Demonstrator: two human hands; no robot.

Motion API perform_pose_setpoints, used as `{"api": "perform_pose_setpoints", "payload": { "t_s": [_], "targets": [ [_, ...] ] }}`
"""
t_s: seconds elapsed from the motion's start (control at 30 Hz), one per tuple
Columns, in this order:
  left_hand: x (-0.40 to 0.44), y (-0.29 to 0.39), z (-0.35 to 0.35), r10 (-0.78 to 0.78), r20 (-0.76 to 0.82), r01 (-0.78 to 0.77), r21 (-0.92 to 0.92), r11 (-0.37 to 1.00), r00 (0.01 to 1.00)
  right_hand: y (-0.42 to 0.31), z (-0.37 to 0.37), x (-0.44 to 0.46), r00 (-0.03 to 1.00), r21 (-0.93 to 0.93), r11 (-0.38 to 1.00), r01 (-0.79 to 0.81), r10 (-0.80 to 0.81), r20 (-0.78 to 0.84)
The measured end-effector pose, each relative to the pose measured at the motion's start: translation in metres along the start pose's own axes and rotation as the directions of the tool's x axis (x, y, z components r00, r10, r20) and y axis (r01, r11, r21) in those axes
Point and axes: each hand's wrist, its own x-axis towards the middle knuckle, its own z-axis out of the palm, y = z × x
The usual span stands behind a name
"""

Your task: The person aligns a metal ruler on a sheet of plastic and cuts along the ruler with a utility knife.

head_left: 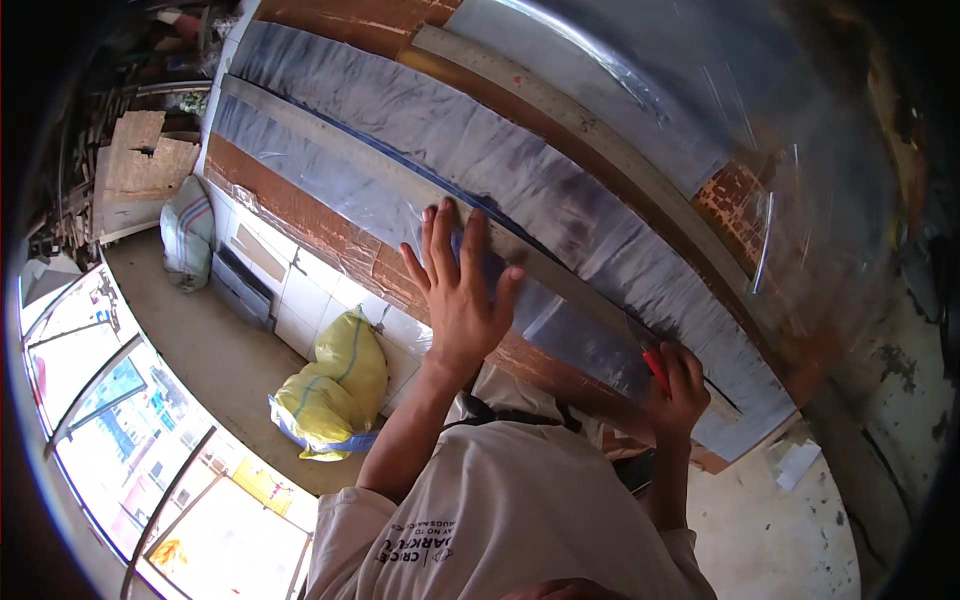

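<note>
My left hand (460, 300) lies with fingers spread on a long, flat straightedge (340, 142), pressing it against a grey marbled sheet (590, 225). Nothing is gripped in that hand. Farther right, my right hand (680, 390) is closed around a slim red cutter (656, 368), its thin tip pointing at the sheet beside the straightedge. A dark blue line runs along the straightedge's far side. The sheet rests on a brown board-topped table (290, 205); the cutter's exact contact with the sheet is too small to tell.
Clear plastic film (690, 60) and another long strip (520, 85) lie on the far side. Yellow sacks (335, 385) and a white sack (188, 235) stand on the floor at left, near stacked wood scraps (145, 160). A bright grilled opening (130, 400) is at lower left.
</note>
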Motion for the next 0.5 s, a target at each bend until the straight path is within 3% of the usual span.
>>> {"api": "perform_pose_setpoints", "payload": {
  "t_s": [0.2, 0.5],
  "targets": [
    [0.038, -0.058, -0.008, 0.169, -0.159, -0.167, 0.027, 0.986, 0.973, 0.004, 0.003, -0.004, 0.999, -0.093, 0.995, 0.039, -0.042, -0.030],
    [0.044, -0.067, -0.014, 0.242, -0.178, -0.239, 0.040, 0.970, 0.954, -0.003, 0.000, -0.004, 1.000, -0.113, 0.994, 0.001, 0.000, 0.015]
  ]
}}
